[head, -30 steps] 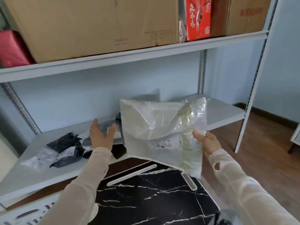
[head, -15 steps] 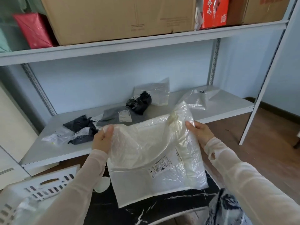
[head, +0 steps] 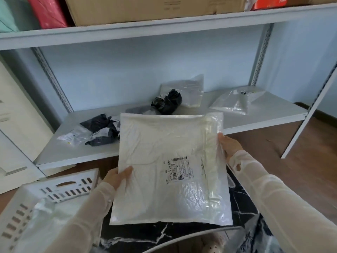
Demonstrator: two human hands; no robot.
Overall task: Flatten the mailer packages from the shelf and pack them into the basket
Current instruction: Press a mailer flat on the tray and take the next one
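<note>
Head view: a white mailer package point(head: 171, 170) is held spread out and nearly flat above a black marble-patterned surface point(head: 145, 232), with its label point(head: 176, 169) facing up. The left hand point(head: 116, 177) pinches its edge at 9 o'clock, thumb on top. The right hand point(head: 230, 148) grips the clear-flapped edge at 3 o'clock, fingers curled round it. Flattening looks all but finished for this one, though light creases show. The white slotted basket point(head: 54, 193) sits at 8 o'clock of the package, with some pale plastic inside. Next, I judge, the package must swing down toward 8 o'clock and go in level. On the shelf point(head: 76, 152) at 12 o'clock lie crumpled black mailers point(head: 166, 102) and a clear one point(head: 235, 102).
</note>
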